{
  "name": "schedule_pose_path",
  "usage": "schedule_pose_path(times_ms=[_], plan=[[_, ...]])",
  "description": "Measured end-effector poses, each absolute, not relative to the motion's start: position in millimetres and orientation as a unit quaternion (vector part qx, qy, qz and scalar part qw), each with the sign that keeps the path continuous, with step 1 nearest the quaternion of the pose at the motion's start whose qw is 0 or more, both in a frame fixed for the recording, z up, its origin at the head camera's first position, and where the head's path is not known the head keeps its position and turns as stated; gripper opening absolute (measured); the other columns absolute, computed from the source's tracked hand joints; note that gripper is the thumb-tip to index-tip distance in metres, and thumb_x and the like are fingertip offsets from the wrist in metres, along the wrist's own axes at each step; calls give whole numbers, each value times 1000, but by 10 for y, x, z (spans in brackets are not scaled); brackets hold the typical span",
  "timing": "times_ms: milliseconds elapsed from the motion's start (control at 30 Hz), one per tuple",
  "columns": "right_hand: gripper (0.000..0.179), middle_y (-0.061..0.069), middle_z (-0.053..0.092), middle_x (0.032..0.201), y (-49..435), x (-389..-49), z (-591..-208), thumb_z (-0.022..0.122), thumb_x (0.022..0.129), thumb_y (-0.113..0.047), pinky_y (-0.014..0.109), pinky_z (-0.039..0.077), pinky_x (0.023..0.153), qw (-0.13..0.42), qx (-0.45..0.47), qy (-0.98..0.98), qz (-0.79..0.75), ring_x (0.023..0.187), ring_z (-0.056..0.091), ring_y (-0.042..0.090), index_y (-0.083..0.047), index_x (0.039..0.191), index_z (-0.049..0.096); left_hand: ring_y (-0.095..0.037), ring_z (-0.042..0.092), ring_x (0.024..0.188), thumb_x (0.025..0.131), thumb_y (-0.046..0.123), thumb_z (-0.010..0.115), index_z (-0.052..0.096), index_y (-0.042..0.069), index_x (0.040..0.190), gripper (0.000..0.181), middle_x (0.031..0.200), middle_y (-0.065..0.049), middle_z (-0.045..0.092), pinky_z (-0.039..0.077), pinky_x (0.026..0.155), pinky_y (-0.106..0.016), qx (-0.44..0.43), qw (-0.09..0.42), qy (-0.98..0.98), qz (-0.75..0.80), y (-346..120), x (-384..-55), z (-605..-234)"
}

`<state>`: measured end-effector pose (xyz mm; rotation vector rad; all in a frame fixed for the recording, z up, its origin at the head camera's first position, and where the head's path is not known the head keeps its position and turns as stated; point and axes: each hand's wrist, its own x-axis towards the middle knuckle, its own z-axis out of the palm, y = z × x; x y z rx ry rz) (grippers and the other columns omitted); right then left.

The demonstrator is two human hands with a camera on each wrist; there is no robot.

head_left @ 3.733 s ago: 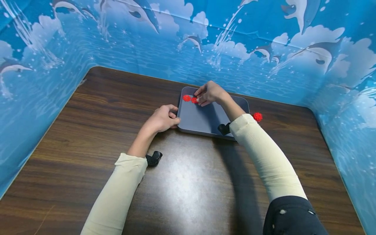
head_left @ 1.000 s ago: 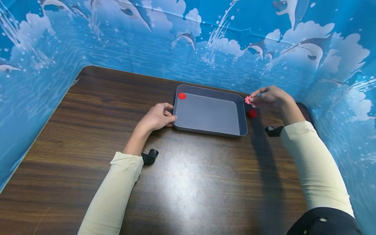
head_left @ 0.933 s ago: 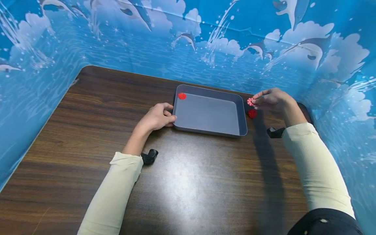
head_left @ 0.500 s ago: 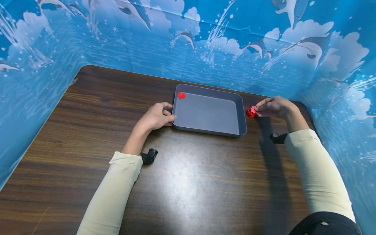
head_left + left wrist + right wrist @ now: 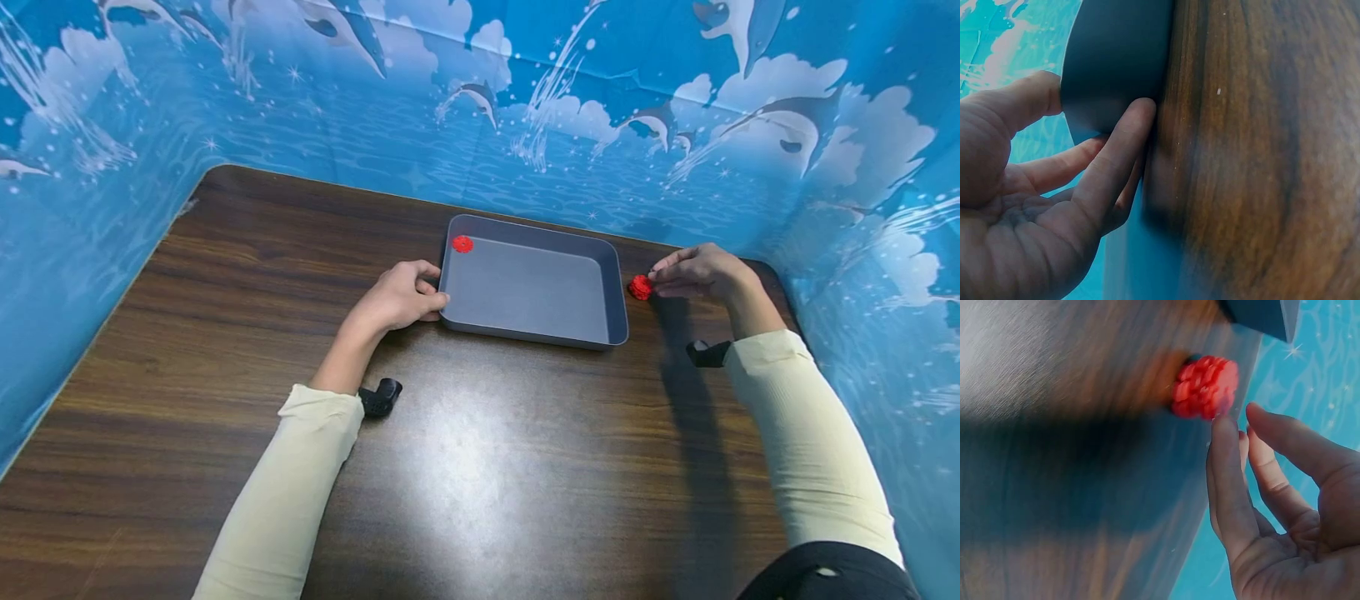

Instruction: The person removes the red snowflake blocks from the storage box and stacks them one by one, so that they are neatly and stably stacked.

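At its near-left corner the grey tray (image 5: 528, 287) is held by my left hand (image 5: 401, 296). In the left wrist view, the thumb (image 5: 1038, 97) is at the rim and the fingers lie along the outer wall. One red notched plastic disc (image 5: 462, 244) lies inside the tray's far-left corner. To the right of the tray, a small stack of red notched discs (image 5: 641, 287) sits on the table. My right hand (image 5: 701, 271) is beside this stack, fingertips at its edge. In the right wrist view, thumb and fingers (image 5: 1225, 450) stand apart with nothing between them.
The brown wood-grain table (image 5: 480, 467) runs up to a blue dolphin-print cloth (image 5: 375, 142) behind and at both sides. A black wrist camera (image 5: 381, 398) hangs by the left wrist, another black camera (image 5: 707, 354) by the right.
My right hand has gone from the tray to the stack on the right, carrying a red disc from inside the tray, and released it on the stack. The left hand stays at the tray corner.
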<state>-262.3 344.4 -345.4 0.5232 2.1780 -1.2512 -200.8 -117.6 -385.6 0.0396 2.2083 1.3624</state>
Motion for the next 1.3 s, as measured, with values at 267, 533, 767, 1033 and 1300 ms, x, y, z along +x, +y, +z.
schedule_pose_path(times_ms=[267, 533, 767, 1033, 1300], plan=[[16, -4, 79, 93, 3189, -2735, -3312, 68, 108, -15, 47, 62, 106, 268, 160, 854, -415, 90, 77, 11, -3, 118, 72, -38, 75, 118, 109, 11, 62, 39, 0, 163, 60, 130, -25, 65, 62, 106, -45, 17, 271, 819, 506, -1183, -2006, -3853], [18, -1, 76, 107, 2611, -2929, -3118, 71, 106, -19, 42, 61, 108, 274, 127, 867, -395, 96, 77, 11, -5, 118, 74, -37, 75, 117, 109, 12, 62, 39, 0, 163, 60, 132, -25, 66, 62, 106, -45, 15, 271, 824, 498, -1201, -1994, -3826], [27, 14, 70, 133, 1983, -3031, -3124, 69, 105, -7, 46, 53, 119, 283, 143, 826, -465, 120, 72, 27, 1, 131, 73, -37, 75, 117, 109, 12, 62, 39, 1, 163, 60, 132, -25, 67, 61, 108, -46, 18, 273, 825, 495, -1191, -1992, -3827], [37, 21, 69, 143, 1409, -3083, -3342, 64, 108, -6, 43, 57, 115, 328, 96, 829, -442, 122, 73, 28, 2, 144, 66, -36, 76, 116, 109, 14, 63, 40, 2, 163, 60, 129, -24, 69, 60, 108, -48, 24, 270, 832, 484, -1188, -1977, -3852], [48, 22, 62, 150, 971, -3082, -3490, 62, 109, -8, 42, 59, 112, 378, 32, 837, -394, 134, 66, 33, -12, 157, 57, -34, 77, 114, 108, 16, 64, 43, 4, 162, 59, 130, -21, 70, 61, 101, -45, 14, 266, 836, 480, -1202, -1984, -3834]])
